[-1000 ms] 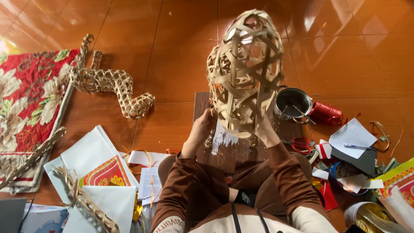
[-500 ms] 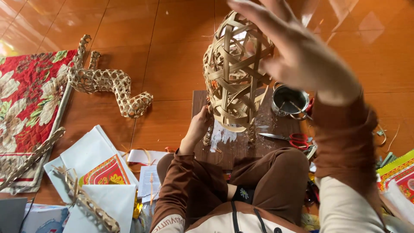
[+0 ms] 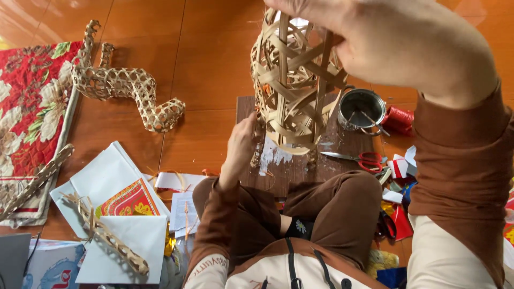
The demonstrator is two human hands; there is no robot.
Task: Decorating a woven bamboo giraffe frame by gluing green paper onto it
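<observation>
right hand (image 3: 407, 48) risen to frame (image 3: 294, 80) top, left hand (image 3: 241, 147) below

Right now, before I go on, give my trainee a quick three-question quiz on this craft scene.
1. True or false: the left hand steadies the lower edge of the woven bamboo frame.
2. What lies on the wooden board to the right of the frame's base? A) red-handled scissors B) a hammer C) a paintbrush
3. Fill in: the right hand is raised at the frame's ____.

Key:
1. True
2. A, the red-handled scissors, below the metal cup
3. top
</observation>
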